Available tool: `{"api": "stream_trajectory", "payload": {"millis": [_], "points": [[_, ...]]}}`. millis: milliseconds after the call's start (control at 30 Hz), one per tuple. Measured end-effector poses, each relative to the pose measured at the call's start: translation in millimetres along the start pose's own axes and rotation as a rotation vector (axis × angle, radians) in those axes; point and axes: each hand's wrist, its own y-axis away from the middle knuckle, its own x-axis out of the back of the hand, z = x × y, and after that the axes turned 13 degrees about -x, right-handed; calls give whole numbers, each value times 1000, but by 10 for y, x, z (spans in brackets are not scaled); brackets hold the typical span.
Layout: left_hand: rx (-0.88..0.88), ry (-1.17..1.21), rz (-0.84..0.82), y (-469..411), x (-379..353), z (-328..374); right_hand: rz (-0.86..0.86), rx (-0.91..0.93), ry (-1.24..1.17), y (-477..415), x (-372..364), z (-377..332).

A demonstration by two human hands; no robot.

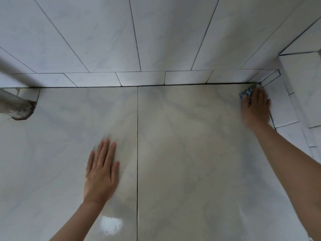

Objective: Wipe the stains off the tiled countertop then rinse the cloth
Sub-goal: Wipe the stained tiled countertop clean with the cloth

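The tiled countertop (182,145) is glossy pale marble-look tile with one dark grout line running front to back. My right hand (256,108) lies on a blue-and-white cloth (245,93) in the far right corner, where the counter meets the walls; its fingers are straight and press down, and only the cloth's far edge shows past them. My left hand (101,173) rests flat on the counter left of the grout line, fingers straight and together, holding nothing. I cannot make out any stains on the tiles.
A white tiled wall (139,40) rises along the back, and a tiled side wall (298,87) closes the right. A grey pipe (15,106) enters the counter at the far left.
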Motion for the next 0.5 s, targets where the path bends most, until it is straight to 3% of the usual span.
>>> {"api": "stream_trajectory", "payload": {"millis": [233, 500], "points": [[1, 3, 0, -1, -2, 0, -74, 3, 32, 269, -95, -124], [1, -11, 1, 8, -32, -21, -32, 421, -88, 1602, -441, -555]]}}
